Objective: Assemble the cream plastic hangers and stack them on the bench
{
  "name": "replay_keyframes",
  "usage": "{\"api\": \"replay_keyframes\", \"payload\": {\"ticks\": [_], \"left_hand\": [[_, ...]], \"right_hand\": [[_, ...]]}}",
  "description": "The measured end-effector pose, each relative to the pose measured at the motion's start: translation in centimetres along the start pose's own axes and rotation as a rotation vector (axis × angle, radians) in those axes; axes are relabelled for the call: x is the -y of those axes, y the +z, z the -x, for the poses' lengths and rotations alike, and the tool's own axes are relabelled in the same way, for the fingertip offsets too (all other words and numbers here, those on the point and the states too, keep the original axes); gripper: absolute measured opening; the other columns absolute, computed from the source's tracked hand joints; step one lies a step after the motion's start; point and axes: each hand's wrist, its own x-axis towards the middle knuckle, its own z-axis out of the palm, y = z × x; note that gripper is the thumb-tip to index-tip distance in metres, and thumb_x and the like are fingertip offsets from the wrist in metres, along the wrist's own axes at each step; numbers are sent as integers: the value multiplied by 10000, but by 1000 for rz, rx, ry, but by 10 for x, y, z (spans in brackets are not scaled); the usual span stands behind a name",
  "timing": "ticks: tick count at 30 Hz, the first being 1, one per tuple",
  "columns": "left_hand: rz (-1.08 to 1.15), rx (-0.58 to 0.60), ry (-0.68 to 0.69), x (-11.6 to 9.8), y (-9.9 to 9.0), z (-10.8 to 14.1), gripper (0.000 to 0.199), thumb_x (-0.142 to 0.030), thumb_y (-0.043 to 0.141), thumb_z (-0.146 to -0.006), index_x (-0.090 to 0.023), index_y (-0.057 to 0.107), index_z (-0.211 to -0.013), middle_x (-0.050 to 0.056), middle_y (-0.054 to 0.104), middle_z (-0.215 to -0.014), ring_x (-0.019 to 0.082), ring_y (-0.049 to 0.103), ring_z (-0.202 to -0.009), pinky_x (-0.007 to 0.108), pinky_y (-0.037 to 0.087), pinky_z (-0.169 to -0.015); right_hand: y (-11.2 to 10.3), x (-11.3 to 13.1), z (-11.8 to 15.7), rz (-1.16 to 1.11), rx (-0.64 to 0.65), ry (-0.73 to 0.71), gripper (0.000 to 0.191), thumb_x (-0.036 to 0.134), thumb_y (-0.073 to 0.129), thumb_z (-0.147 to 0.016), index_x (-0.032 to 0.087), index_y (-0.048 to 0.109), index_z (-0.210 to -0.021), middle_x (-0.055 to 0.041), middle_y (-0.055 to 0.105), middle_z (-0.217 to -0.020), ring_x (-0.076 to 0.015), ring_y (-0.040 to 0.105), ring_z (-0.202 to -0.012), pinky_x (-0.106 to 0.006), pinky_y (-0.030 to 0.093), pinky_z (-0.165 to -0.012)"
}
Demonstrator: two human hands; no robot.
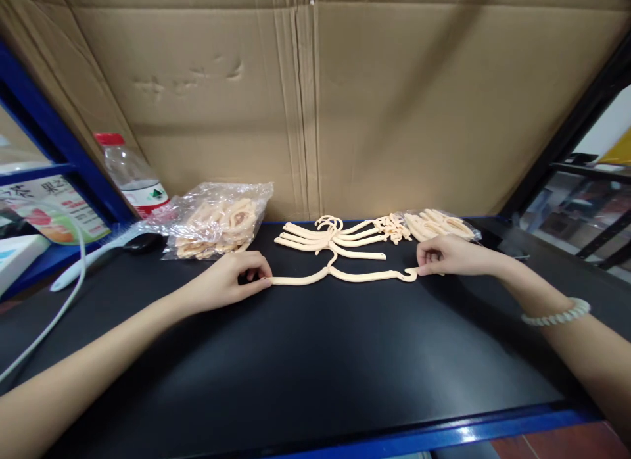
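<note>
A cream clothes hanger (365, 276) lies across the black tabletop, its hook pointing away from me. My left hand (234, 278) pinches the tip of its left arm between thumb and fingers. At the far right tip sits a small cream hook piece (408, 275), touching or very close to the hanger's end. My right hand (441, 256) is closed on that hook piece, and its fingers cover part of it. Just behind, several similar hangers (315, 237) are fanned in a stack. A pile of small cream pieces (393, 227) lies at the stack's right end.
A clear bag of cream parts (221, 222) rests at the back left, another bag (438, 223) at the back right. A red-capped bottle (133, 176), a white-handled brush-like item (98, 254) and a white cable (73, 294) are on the left. Cardboard (207, 117) walls the back.
</note>
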Motion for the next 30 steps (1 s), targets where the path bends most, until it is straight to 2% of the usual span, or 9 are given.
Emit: {"api": "replay_keyframes", "payload": {"ticks": [9, 13, 18, 21, 26, 30], "left_hand": [[4, 36, 5, 1, -3, 1, 224, -354, 503, -894, -181, 645, -872, 19, 627, -832, 130, 538, -699, 235, 434, -670], [6, 4, -46, 2, -3, 1, 240, -377, 512, -878, -181, 647, -907, 18, 628, -806, 135, 556, -680, 241, 441, -641], [-10, -106, -127, 3, -3, 0, 258, -393, 507, -862, -181, 646, -909, 15, 639, -775, 142, 569, -643, 250, 444, -591], [-6, -160, -136, 5, -2, -3, 264, -388, 509, -854, -174, 638, -940, 24, 651, -797, 155, 593, -679, 263, 470, -619], [-75, -154, -62, 5, 3, -15, 249, -328, 486, -862, -163, 630, -981, 55, 666, -895, 172, 623, -760, 283, 507, -684], [-201, -126, 38, 1, 6, -28, 254, -275, 461, -869, -158, 633, -1014, 82, 659, -992, 217, 606, -950, 346, 480, -871]], "right_hand": [[0, -3, 1, 15, 8, -37, 365, 519, 646, -750, 163, 580, -702, -17, 566, -601, -142, 507, -574, -256, 373, -533], [0, -2, 1, -10, 6, -39, 370, 531, 625, -759, 162, 600, -742, -25, 586, -596, -154, 531, -583, -264, 395, -550], [-1, -7, -2, 80, -190, -43, 355, 516, 555, -777, 166, 609, -753, -42, 612, -632, -163, 545, -586, -272, 402, -545], [-3, -9, -5, 159, -291, -72, 321, 478, 523, -791, 174, 609, -733, -51, 637, -665, -168, 564, -606, -281, 424, -577], [-4, -10, -14, 277, -503, -84, 243, 390, 510, -805, 190, 624, -727, -40, 659, -680, -166, 575, -602, -278, 413, -573], [-7, -11, -27, 286, -586, -69, 174, 311, 523, -803, 192, 624, -726, -34, 679, -720, -170, 613, -655, -269, 432, -610]]}}
